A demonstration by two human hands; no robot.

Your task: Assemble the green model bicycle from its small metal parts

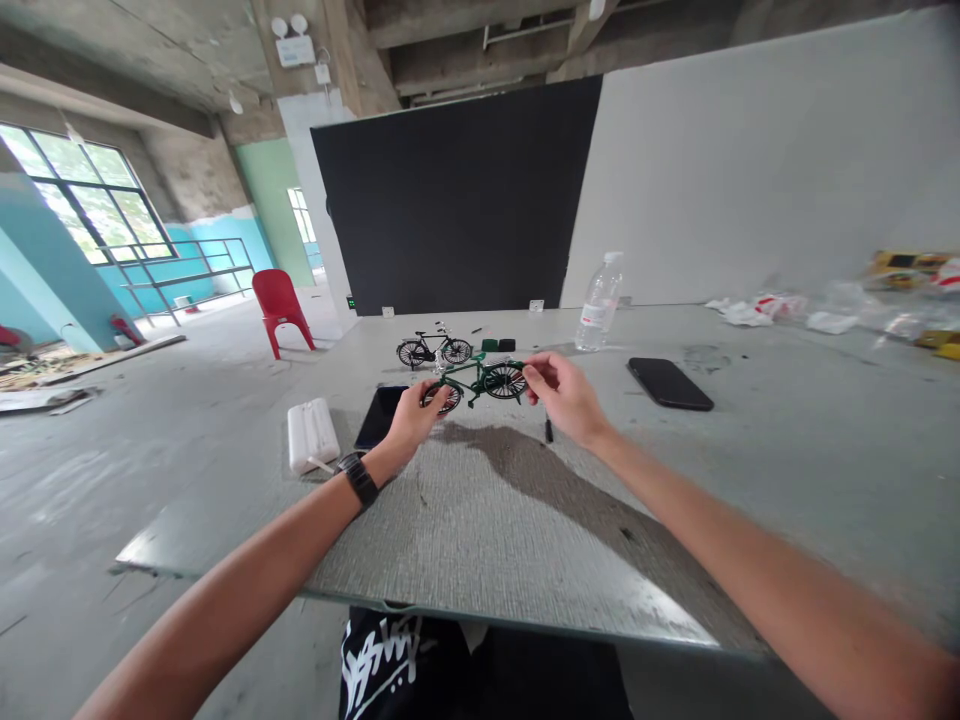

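Between my two hands is a small green model bicycle, held above the table with its handlebar end to the left. My left hand pinches the front wheel. At the other end, my right hand grips the edge of the rear wheel with thumb and fingers. Just behind stands a black model bicycle, upright on the table. Two small dark green pieces lie near it. A short black rod-like piece is on the table below my right hand.
A white power bank and a dark phone lie at left. Another black phone lies at right. A clear plastic bottle stands farther back. Plastic bags and packaging sit at the far right. A black panel rises behind.
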